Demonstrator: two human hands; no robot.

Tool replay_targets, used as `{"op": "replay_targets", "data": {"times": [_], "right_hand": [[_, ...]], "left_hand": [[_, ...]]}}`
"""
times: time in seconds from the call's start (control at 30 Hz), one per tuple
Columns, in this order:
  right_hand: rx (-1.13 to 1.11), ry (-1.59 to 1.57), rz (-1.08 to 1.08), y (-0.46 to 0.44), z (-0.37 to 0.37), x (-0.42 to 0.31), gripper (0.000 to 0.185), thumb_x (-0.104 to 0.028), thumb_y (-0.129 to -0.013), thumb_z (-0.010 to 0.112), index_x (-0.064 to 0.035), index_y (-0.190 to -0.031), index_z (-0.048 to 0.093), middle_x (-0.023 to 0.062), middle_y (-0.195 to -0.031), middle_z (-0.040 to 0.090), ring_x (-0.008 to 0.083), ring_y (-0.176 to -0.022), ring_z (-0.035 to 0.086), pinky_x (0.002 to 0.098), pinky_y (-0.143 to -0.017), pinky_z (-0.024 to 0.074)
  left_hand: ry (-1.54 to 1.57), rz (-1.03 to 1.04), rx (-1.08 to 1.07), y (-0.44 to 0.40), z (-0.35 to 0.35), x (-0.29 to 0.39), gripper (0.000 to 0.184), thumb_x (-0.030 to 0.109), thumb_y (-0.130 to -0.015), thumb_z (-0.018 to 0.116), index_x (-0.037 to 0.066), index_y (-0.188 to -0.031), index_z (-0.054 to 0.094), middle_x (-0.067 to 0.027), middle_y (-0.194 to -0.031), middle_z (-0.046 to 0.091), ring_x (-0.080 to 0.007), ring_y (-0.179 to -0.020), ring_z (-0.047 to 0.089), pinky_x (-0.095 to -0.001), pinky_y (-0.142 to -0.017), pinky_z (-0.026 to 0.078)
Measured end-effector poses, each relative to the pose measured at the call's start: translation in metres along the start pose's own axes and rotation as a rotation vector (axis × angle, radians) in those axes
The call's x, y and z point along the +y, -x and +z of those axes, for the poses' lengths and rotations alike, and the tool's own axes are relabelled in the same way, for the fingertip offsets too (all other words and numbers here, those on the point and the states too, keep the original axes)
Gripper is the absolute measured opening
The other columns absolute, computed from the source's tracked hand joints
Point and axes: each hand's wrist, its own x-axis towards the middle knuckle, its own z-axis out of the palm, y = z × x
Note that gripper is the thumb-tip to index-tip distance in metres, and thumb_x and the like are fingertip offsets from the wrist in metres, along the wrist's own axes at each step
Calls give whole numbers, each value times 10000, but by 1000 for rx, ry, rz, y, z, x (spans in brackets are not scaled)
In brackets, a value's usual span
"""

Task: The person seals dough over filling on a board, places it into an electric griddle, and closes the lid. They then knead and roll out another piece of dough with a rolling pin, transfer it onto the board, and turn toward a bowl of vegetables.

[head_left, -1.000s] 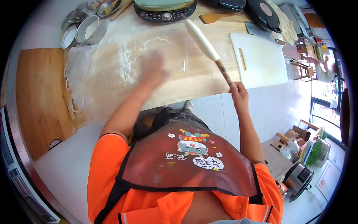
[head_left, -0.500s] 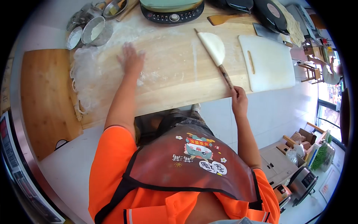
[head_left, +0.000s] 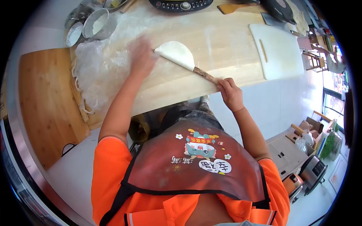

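Note:
A thin wooden rolling pin lies slantwise over the floury wooden board. Draped over the pin is a pale, flat sheet of dough, folded into a half-moon. My right hand is closed on the pin's near right end, at the board's front edge. Smeared by motion, my left hand is at the pin's far left tip, beside the dough. Whether its fingers grip the tip cannot be made out.
A crumpled clear plastic sheet and bowls of white powder are on the left. A white cutting board lies to the right. At the back are an electric griddle, a wooden spatula and a knife blade.
The rolling pin with the dough has swung left and tilted flatter, its tip now by my left hand. My right hand has shifted slightly left. The whole view has shifted a little.

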Motion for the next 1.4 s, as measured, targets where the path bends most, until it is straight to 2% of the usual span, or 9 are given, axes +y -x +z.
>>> {"op": "replay_targets", "data": {"times": [0.13,0.4,0.73,0.83,0.97,1.07,1.2,1.3,1.4], "right_hand": [[-14,85,-72,9,-6,-2,385,-40,-916,679,-127,-1292,666,93,-1064,651,317,-857,679,418,-705,567],[-271,-19,-122,71,-15,-21,571,3,-859,623,-215,-1386,646,69,-1088,658,292,-864,683,400,-703,587],[-163,118,-184,-48,-13,9,509,-12,-929,560,-159,-1412,620,95,-1080,663,312,-869,695,413,-721,589],[-276,-144,-55,0,7,-10,486,-23,-969,574,-135,-1442,583,141,-1086,621,367,-887,673,455,-747,558],[-375,-360,141,50,-12,-31,516,-5,-950,619,-116,-1451,562,166,-1098,614,406,-937,655,470,-796,538],[-274,-328,216,63,-24,-6,513,3,-941,611,-131,-1435,572,171,-1146,633,416,-963,655,473,-798,548],[-170,-317,434,66,-35,10,498,24,-984,560,-98,-1467,545,178,-1090,617,359,-872,647,444,-778,543],[-192,-374,428,73,-18,7,520,27,-1007,565,-115,-1505,519,106,-1055,586,173,-667,582,332,-655,538],[-147,-419,137,83,18,-13,635,57,-969,586,-111,-1561,425,162,-1089,578,249,-807,624,373,-738,542]], "left_hand": [[113,444,-142,-31,19,70,693,393,-973,649,34,-1525,434,-200,-1621,386,-351,-1542,302,-556,-1241,246],[230,258,-389,129,-64,47,664,281,-938,669,59,-1522,443,-191,-1597,408,-371,-1500,358,-558,-1227,279],[-135,-63,215,-76,40,29,561,352,-1030,559,119,-1533,469,-158,-1621,409,-343,-1522,341,-652,-1215,224],[-261,29,-16,-4,23,22,580,332,-1019,563,71,-1528,464,-170,-1609,420,-350,-1523,337,-635,-1231,201],[103,71,-71,50,12,76,600,306,-993,575,31,-1515,468,-185,-1613,409,-357,-1532,318,-617,-1238,199],[109,190,2,-53,51,139,589,307,-985,577,44,-1504,486,-175,-1621,403,-331,-1545,300,-608,-1244,174],[104,430,276,-150,72,254,660,552,-1042,463,142,-1560,466,-57,-1669,376,-225,-1581,239,-602,-1269,88],[-11,385,4,-109,71,239,674,576,-1041,452,148,-1561,470,-57,-1681,352,-232,-1589,215,-610,-1268,68],[-89,85,-202,-49,29,179,654,540,-1027,491,124,-1531,502,-65,-1689,337,-235,-1598,181,-635,-1236,127]]}}
